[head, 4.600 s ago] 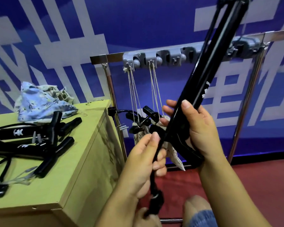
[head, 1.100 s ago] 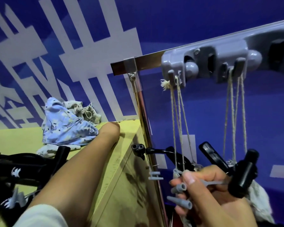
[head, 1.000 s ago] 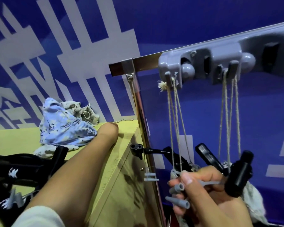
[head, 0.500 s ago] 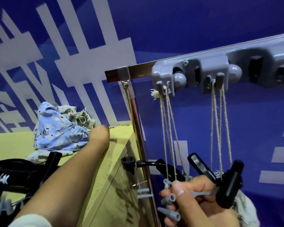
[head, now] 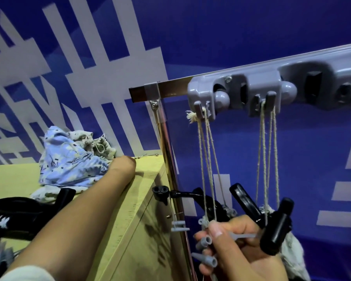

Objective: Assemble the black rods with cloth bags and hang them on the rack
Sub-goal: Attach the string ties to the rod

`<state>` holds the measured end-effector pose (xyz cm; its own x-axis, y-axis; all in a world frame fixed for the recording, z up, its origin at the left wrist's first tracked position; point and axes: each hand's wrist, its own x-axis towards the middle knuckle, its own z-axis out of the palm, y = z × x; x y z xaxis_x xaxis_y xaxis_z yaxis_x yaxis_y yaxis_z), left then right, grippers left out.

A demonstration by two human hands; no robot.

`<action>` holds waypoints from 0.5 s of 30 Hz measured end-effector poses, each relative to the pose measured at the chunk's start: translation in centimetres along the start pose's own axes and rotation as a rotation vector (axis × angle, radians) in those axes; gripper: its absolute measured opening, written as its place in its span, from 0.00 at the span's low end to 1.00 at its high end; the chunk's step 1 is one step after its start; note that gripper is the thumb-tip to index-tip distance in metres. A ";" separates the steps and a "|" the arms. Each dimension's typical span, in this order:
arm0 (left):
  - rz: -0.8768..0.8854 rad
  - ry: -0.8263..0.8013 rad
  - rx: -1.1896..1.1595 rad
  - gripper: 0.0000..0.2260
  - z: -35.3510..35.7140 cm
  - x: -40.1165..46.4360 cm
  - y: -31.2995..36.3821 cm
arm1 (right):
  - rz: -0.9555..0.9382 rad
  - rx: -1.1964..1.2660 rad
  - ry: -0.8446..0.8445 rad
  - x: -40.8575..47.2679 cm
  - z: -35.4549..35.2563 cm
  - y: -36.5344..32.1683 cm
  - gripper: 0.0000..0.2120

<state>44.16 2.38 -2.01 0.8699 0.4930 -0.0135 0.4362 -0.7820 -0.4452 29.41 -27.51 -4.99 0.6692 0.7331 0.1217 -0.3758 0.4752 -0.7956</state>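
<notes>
My right hand (head: pixel 237 250) is at the bottom right, below the rack, gripping a grey plastic part (head: pixel 205 242) with tube-shaped ends; the thumb presses on its thin strip. Just right of the hand, black rods (head: pixel 276 228) with a pale cloth bag (head: pixel 292 254) hang on strings (head: pixel 267 155) from the grey holder rail (head: pixel 241 94). A second set of strings (head: pixel 207 159) runs down to my fingers. My left forearm (head: pixel 85 209) stretches over the table to the pile of blue and white cloth bags (head: pixel 69 159); the hand itself is hidden past the wrist.
More black rods (head: pixel 18 216) lie on the yellow wooden table (head: pixel 142 199) at the left. The rack's chrome post (head: pixel 168 159) stands against the table's corner, with a black clip (head: pixel 160 192) beside it. Behind everything is a blue and white wall.
The long black rod that both hands held earlier is out of them. My left arm went to the table. Over the last second both hands have kept their places and the view has shifted slightly.
</notes>
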 end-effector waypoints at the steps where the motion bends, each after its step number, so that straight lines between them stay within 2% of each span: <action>1: 0.003 -0.009 0.036 0.15 0.0 -0.3 0.3 | -0.083 -0.137 0.190 -0.3 -0.1 1.2 0.08; 3: 0.028 0.018 0.027 0.18 0.1 -1.0 0.6 | -0.182 -0.167 0.513 -0.8 1.6 0.9 0.08; 4: 0.027 0.028 0.031 0.19 0.0 -1.7 0.7 | -0.244 -0.076 0.586 -1.1 2.7 0.8 0.09; 7: 0.021 0.107 0.054 0.11 0.3 -3.7 0.5 | -0.302 0.004 0.635 -2.3 4.1 0.3 0.11; 10: 0.008 0.129 -0.083 0.11 -0.8 -6.9 0.0 | -0.363 -0.048 0.581 -3.4 5.4 -0.1 0.09; 12: -0.047 0.201 -0.372 0.09 -2.1 -10.3 -0.3 | -0.387 -0.066 0.559 -4.5 6.7 0.0 0.13; 15: -0.164 0.494 -0.994 0.07 -4.1 -16.9 -0.6 | -0.456 -0.227 0.643 -6.3 7.9 0.0 0.12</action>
<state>30.14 -7.01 2.20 0.6847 0.5854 0.4342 0.3518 -0.7871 0.5066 20.09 -28.29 -1.09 0.9876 0.0370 0.1528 0.1143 0.4986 -0.8592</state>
